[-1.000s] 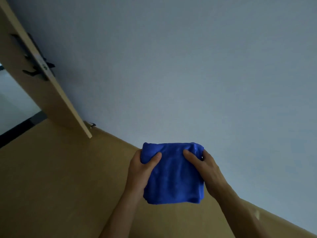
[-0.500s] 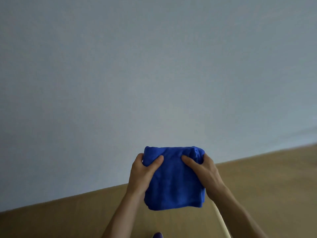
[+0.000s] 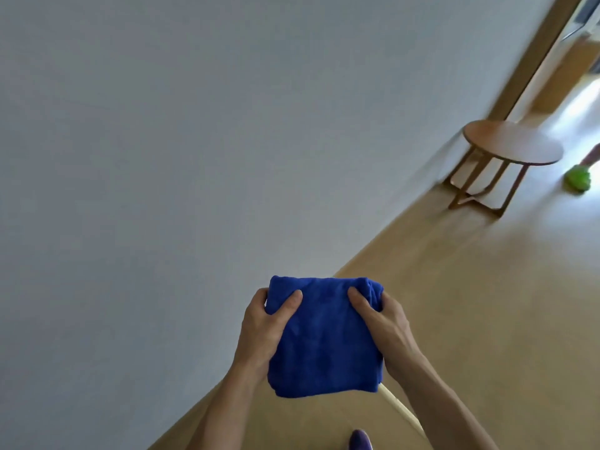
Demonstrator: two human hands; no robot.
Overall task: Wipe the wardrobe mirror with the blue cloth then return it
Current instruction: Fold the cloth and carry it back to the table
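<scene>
A folded blue cloth [image 3: 324,339] hangs in front of me at the bottom centre of the head view. My left hand [image 3: 263,329] grips its left edge, thumb on the front near the top corner. On the other side my right hand [image 3: 383,329] grips the right edge the same way. Both forearms reach up from the bottom edge. No wardrobe mirror is in view.
A plain pale wall [image 3: 194,141] fills the left and top. A round wooden side table [image 3: 511,146] stands on the wooden floor [image 3: 487,303] at the right by a doorway. Beside it is another person's foot in a green slipper [image 3: 578,178]. My purple shoe [image 3: 360,441] shows at the bottom.
The view has swung right: the wardrobe door at the left is gone and the side table and doorway have come in. Both hands hold the cloth as before.
</scene>
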